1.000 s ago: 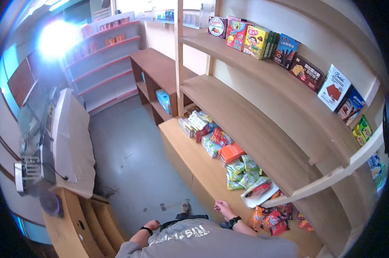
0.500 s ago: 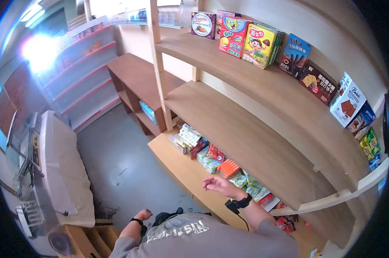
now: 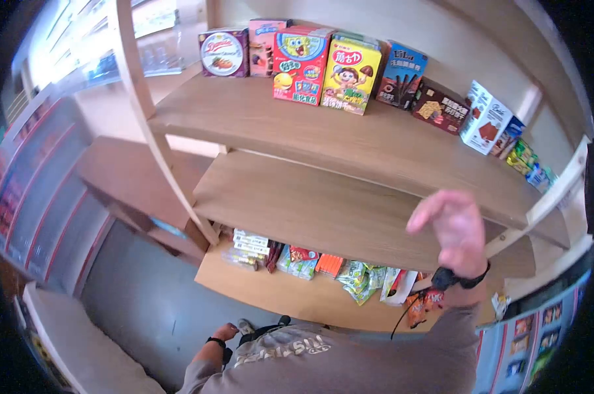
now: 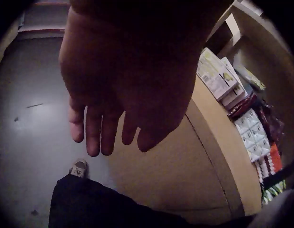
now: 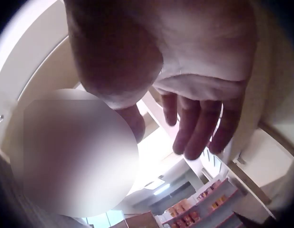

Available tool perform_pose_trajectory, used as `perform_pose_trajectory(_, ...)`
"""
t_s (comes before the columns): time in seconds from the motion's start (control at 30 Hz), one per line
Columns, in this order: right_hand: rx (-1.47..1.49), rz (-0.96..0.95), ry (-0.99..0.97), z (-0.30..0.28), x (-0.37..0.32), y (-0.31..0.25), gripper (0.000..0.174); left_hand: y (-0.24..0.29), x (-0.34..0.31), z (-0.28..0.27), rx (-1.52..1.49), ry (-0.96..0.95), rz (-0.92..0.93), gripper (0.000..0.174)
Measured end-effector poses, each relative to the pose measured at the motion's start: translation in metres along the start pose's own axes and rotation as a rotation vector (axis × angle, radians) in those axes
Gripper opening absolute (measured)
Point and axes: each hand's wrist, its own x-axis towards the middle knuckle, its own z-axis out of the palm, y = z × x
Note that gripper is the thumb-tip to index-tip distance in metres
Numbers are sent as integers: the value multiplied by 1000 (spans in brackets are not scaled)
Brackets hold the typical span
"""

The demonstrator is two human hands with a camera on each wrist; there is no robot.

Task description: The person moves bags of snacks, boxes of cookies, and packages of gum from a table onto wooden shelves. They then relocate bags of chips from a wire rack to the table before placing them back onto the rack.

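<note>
My right hand (image 3: pixel 451 230) is raised in front of the shelf boards, its fingers loosely bent and holding nothing. In the right wrist view its palm and fingers (image 5: pixel 187 126) are bare. Low beside the body hangs my left hand (image 3: pixel 226 331); the left wrist view shows its loose fingers (image 4: pixel 94 128) with nothing in them. Along the upper shelf (image 3: pixel 277 121) stand a purple Danisa box (image 3: pixel 224 52), a red cartoon box (image 3: pixel 301 65), a yellow box (image 3: pixel 351 75), a blue LiLa box (image 3: pixel 402 74), a brown cracker box (image 3: pixel 439 105) and a white box (image 3: pixel 486 118).
Below the middle board (image 3: pixel 277 197), the bottom shelf (image 3: pixel 257 289) carries white boxes (image 3: pixel 251 241), an orange pack (image 3: pixel 329 264), green bags (image 3: pixel 359 279) and orange bags (image 3: pixel 415 312). A wooden post (image 3: pixel 139 98) rises at the left. A brown cabinet (image 3: pixel 126 164) stands beyond it.
My right hand has risen from low near the bottom shelf to the height of the upper boards. The head view has turned right towards the shelves. My left hand stays low.
</note>
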Motion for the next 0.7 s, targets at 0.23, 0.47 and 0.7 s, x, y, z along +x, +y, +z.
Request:
perform_pose_trajectory(0.23,-1099,-37,304,-18,147,3,71,-45,38,-53,685,-283,399,27)
perform_pose_trajectory(0.47,-1541,144,179,-82,223,53,89,-62,29,-95,390,-346,74,37)
perform_pose_trajectory(0.7,-1771,498,28,-63,231,29,96,-119,77,-87,493,-453,105,39)
